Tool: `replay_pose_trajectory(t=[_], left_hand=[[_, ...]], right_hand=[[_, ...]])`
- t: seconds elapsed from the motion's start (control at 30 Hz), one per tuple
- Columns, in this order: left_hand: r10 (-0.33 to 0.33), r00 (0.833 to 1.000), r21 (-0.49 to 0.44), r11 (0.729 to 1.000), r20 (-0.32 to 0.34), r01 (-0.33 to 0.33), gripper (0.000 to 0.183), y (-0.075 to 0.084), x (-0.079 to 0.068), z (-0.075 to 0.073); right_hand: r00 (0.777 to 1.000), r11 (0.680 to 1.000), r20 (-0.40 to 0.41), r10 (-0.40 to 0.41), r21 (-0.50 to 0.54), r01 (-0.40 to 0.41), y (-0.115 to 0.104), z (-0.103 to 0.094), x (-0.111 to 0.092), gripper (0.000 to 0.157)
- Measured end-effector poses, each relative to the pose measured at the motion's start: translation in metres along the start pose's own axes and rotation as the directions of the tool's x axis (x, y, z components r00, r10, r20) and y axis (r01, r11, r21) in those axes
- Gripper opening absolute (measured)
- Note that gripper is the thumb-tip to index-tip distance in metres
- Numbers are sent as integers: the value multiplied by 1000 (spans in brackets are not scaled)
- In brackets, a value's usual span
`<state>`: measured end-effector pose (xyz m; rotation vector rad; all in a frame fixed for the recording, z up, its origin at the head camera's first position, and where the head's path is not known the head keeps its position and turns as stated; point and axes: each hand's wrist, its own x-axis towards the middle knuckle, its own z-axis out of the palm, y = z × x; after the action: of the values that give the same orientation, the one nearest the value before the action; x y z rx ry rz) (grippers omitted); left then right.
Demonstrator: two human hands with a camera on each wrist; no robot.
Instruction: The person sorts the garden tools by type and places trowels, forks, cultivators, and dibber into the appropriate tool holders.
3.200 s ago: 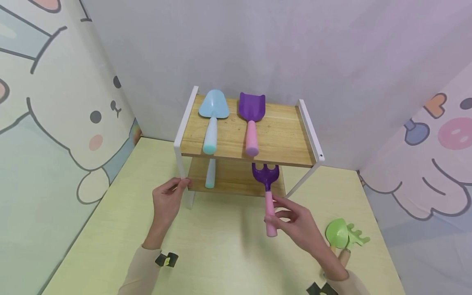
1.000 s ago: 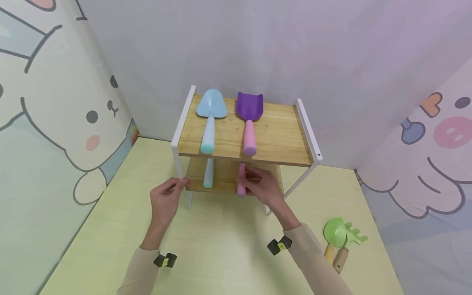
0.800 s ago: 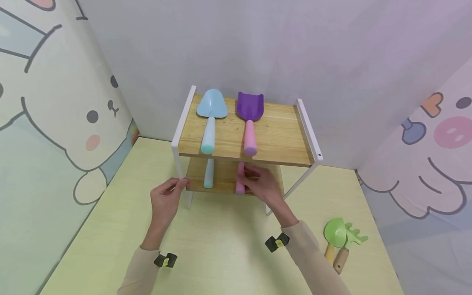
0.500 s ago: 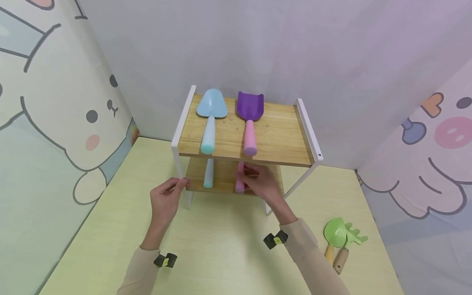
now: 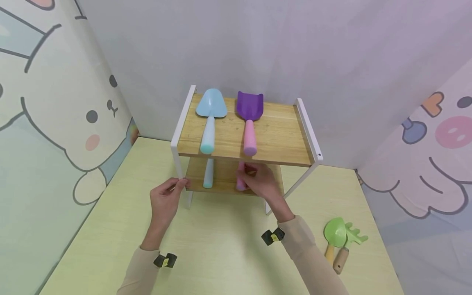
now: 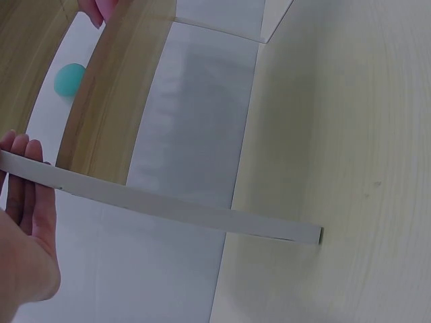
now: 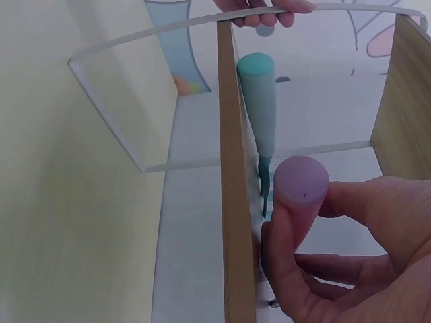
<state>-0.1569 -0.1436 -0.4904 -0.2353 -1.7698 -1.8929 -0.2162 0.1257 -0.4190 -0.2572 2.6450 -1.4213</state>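
My right hand (image 5: pixel 261 180) holds the pink handle of a hand fork (image 5: pixel 241 176) over the lower board of a two-tier shelf (image 5: pixel 280 139). The fork's purple head is hidden under the upper board. In the right wrist view, thumb and fingers wrap the hand fork's handle (image 7: pixel 302 182) close beside the board. My left hand (image 5: pixel 166 200) pinches the shelf's white front left leg (image 6: pixel 155 202). On the lower board, left of the fork, lies a tool with a pale blue handle (image 5: pixel 208 174). Up top rest a light blue trowel (image 5: pixel 212 104) and a purple shovel with a pink handle (image 5: pixel 250 107).
At the right of the table (image 5: pixel 221 254) lie a green trowel (image 5: pixel 335 232) with a yellow handle and a green rake (image 5: pixel 355 234) with a brown handle, side by side. A pale curtain (image 5: pixel 236 49) hangs behind the shelf, with cartoon-printed cloths on both sides.
My right hand has carried the hand fork from in front of the shelf in onto the lower tier, then slightly deeper. My left hand has stayed on the leg.
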Motion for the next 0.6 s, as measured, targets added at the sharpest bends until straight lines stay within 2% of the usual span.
replay_pose_trajectory(t=[0.1,0.33,0.6], left_hand=[[-2,1000,-1,1000,-1,2,8,0,0,0],[2,1000,-25,1000,-5,-2,8,0,-1,0],[9,1000,-28,1000,6,-8,9,-1,-1,0]], right_hand=[[1000,1000,-10,7,11,-7,-2,1,0,29],[999,999,-9,34,-11,-34,-3,4,1,41],[1000,999,-12,4,-36,-5,-1,4,0,42]])
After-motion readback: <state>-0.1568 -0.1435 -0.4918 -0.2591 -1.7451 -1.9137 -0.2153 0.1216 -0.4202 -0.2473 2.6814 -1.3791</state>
